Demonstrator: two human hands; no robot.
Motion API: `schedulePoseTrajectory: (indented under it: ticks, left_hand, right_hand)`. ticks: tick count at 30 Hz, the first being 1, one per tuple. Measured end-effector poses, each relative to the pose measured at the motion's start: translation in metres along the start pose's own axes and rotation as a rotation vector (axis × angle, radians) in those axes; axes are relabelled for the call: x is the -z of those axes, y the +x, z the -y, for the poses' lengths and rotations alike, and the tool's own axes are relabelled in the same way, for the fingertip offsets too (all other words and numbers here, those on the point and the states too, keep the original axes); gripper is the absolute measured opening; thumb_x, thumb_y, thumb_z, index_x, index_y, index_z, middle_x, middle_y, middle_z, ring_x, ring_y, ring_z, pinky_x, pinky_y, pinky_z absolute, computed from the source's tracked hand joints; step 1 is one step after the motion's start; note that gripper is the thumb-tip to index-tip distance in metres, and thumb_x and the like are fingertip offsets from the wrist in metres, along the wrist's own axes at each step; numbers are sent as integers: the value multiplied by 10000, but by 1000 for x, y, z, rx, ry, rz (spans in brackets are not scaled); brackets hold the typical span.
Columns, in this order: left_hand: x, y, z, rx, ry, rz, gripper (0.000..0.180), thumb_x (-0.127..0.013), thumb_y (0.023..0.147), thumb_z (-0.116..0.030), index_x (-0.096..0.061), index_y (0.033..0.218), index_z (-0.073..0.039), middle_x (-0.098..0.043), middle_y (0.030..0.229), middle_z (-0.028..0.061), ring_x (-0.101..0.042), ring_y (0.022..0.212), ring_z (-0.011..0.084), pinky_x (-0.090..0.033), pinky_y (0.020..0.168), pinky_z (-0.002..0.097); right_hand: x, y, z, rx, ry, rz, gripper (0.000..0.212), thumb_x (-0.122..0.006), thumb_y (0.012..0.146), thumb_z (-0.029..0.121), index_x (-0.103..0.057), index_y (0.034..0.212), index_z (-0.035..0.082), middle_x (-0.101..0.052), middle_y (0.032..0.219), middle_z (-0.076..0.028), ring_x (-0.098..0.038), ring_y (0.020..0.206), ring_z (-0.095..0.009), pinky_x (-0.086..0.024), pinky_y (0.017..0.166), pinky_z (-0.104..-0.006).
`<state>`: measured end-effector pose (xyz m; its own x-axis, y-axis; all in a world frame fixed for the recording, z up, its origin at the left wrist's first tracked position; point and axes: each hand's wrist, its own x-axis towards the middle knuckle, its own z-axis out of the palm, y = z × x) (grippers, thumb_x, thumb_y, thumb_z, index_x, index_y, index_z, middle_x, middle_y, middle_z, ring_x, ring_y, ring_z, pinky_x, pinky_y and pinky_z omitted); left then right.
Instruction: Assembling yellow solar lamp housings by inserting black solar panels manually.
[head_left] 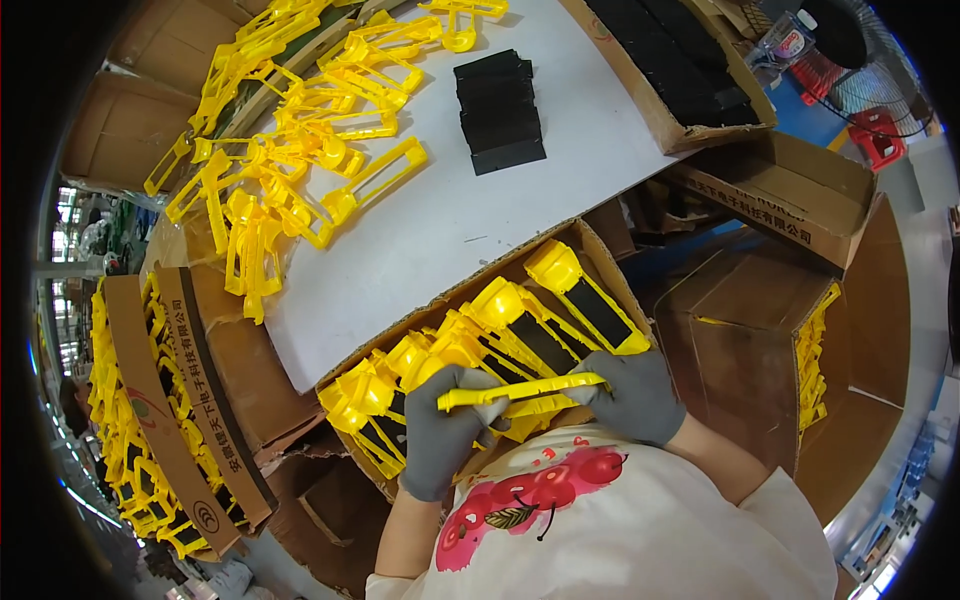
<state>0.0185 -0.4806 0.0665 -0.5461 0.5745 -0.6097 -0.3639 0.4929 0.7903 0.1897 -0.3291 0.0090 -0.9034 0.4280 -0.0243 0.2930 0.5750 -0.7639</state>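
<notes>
My left hand [440, 428], in a grey glove, and my right hand [637, 396], gloved the same way, each grip one end of a yellow plastic frame [530, 388]. It is turned edge-on, so I cannot tell whether a black strip sits inside it. Both hands are closed on it, in front of my body and above the near side of an open cardboard box [632, 285]. Inside that box several yellow frames with black panels [545, 342] lean side by side. Beyond, a stack of black sheets [500, 112] lies on the white table [570, 190].
Loose yellow frames [290, 170] are heaped at the table's far left. A carton [690, 140] of black sheets stands at the far right. Filled boxes [150, 400] crowd the left; more cartons [740, 340] are close on the right, with a fan [880, 95] behind.
</notes>
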Motion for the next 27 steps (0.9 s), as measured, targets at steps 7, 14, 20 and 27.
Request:
schedulePoseTrajectory:
  ticks: [7, 14, 20, 27]
  left_hand:
    - [-11, 43, -19, -630, 981, -191, 703, -794, 719, -228, -468, 1329, -104, -615, 1059, 131, -655, 816, 340, -534, 696, 400]
    - [52, 118, -60, -764, 1074, -429, 358, -740, 755, -177, -652, 1101, -176, -645, 1032, 64, -641, 893, 288, -523, 743, 379]
    - [155, 223, -68, -735, 1452, -665, 423, -771, 707, -226, -657, 1109, -167, -557, 1289, 162, -433, 1243, 422, -348, 1068, 445]
    - [152, 229, -46, -841, 1014, -630, 232, -737, 764, -145, -664, 971, -70, -655, 1104, 125, -570, 1099, 315, -441, 941, 393]
  right_hand:
    - [5, -11, -2, -82, -233, 51, 472, -694, 768, 565, -640, 945, 131, -673, 683, -29, -670, 591, -227, -523, 553, -349]
    - [39, 51, -24, -53, -182, -174, 277, -704, 807, 371, -675, 947, 133, -631, 649, -61, -628, 561, -233, -484, 526, -339]
    - [39, 191, -52, 215, -307, -350, 165, -658, 830, 219, -676, 963, 123, -633, 914, -51, -646, 801, -239, -518, 672, -341]
    - [5, 263, -52, 20, -865, -104, 174, -667, 812, 226, -650, 947, 118, -606, 1049, -58, -609, 942, -235, -509, 750, -359]
